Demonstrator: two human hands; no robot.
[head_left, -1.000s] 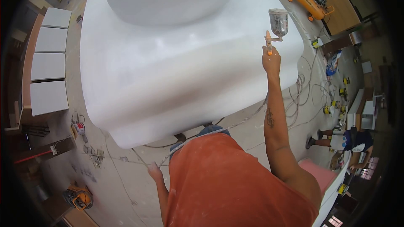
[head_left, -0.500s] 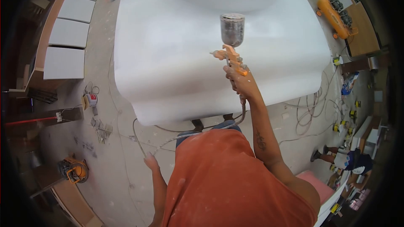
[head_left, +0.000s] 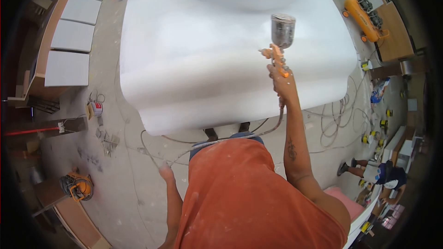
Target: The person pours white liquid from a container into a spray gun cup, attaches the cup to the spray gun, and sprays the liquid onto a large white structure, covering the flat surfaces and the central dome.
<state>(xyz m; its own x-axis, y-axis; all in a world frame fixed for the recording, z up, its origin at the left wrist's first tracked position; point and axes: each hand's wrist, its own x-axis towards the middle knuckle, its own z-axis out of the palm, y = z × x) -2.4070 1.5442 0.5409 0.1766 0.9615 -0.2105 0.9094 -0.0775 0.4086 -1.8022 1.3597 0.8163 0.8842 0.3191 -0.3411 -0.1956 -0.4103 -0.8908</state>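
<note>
My right hand [head_left: 284, 83] grips an orange spray gun [head_left: 278, 57] with a clear cup [head_left: 283, 30] on top, held over the right part of a large white curved form [head_left: 203, 64]. The gun's nozzle points left across the white surface. An air hose [head_left: 221, 142] runs from the gun down past my waist to my left hand [head_left: 166, 173], which holds it low beside my orange shirt, above the dusty floor.
Several white panels [head_left: 69, 41] lie on a bench at the left. An orange compressor [head_left: 364, 16] stands at the upper right, cables [head_left: 337, 120] coil on the floor, a small orange machine [head_left: 77, 185] sits lower left, and another person [head_left: 383, 173] crouches at the right.
My right hand swung the spray gun left over the white form, then back to the right. The view shifted with my head. My left hand stays low on the hose.
</note>
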